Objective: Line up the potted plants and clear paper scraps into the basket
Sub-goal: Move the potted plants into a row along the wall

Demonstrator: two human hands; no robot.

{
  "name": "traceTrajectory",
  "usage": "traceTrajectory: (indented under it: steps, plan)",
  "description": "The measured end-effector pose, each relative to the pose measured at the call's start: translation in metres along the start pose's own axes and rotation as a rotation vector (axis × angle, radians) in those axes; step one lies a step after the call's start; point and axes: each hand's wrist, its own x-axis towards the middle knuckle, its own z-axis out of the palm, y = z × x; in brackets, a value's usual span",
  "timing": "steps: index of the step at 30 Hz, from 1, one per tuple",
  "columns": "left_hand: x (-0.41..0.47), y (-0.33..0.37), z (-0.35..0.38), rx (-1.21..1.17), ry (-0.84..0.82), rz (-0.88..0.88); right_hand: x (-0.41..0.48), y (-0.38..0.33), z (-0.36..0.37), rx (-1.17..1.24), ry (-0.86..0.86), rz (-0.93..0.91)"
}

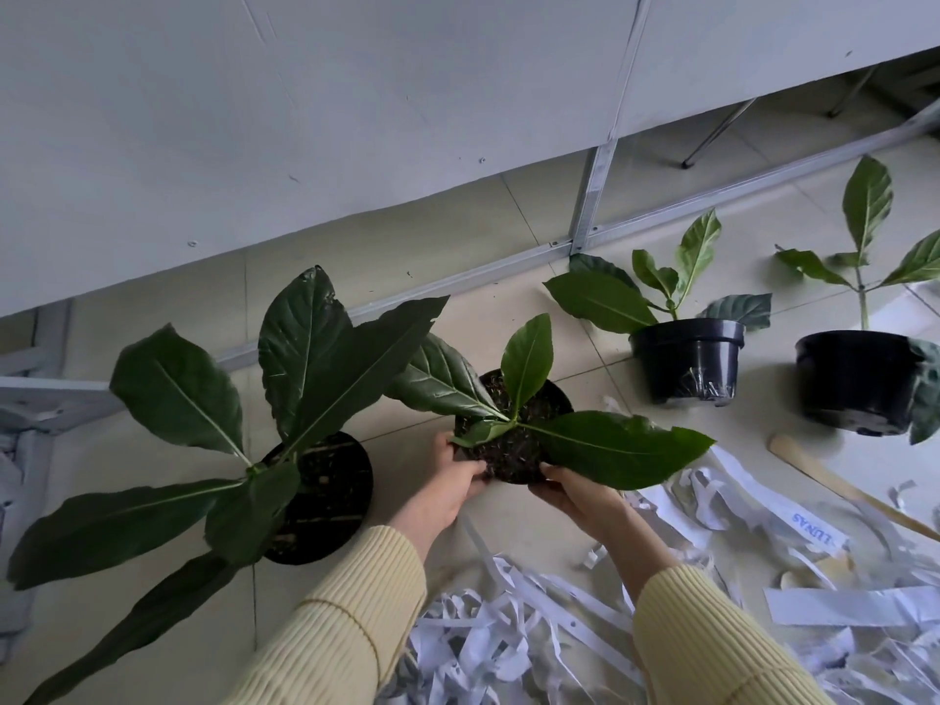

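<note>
grip: your left hand (447, 483) and right hand (577, 496) clasp the middle pot (511, 478) at its near rim | place: floor (585, 358), near the wall edge, just beside left pot (330, 501) | risk: you tilt it, soil (519, 440) spills; leaves (620, 450) snag left pot's; scraps (508, 643) slide underneath

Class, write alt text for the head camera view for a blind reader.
A left hand and right hand grip a small potted plant, with a large potted plant to its left and two more to its right. Paper scraps litter the floor nearby.
</note>
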Motion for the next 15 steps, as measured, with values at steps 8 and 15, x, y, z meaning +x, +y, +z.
traceTrajectory:
  steps: [8,15]
  plan:
    - [0.006,-0.011,0.002,0.225,0.142,0.061,-0.002,0.007,-0.007,-0.127,0.004,-0.084]
    - [-0.046,-0.013,0.014,0.637,0.222,0.309,-0.034,0.007,-0.013,-0.545,0.203,-0.197]
